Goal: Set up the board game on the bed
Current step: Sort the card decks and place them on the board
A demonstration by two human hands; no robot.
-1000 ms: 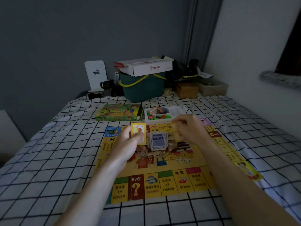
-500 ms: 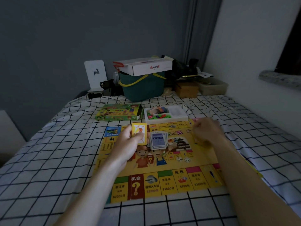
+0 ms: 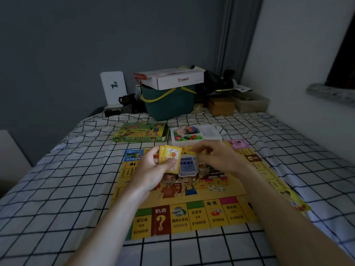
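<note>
1. At frame centre: game board [image 3: 192, 198] spread flat on checked bed [image 3: 57, 189], near edge toward camera.
2. Left hand [image 3: 153, 169], centre-left: fingers and thumb curled round small fan of yellow cards [image 3: 170, 157], held upright above board.
3. Right hand [image 3: 217, 160], just right of it: fingers loosely curled, blurred; whether pinching a card, cannot tell.
4. Between hands: untidy blue-backed card pile [image 3: 187, 166] on board's middle. Two dice [image 3: 217, 188] lower right of pile.
5. Above board: green game box [image 3: 140, 132], white tray [image 3: 196, 134] of coloured pieces beside it.
6. Step judged: sorting or dealing yellow cards. Next likely calls for taking top card cleanly, laying it down without disturbing blue pile.
7. Writing legible: 机会 with "?", 北京市 $1600, 地税, $2000, $700, $1000 along lower squares.
</note>
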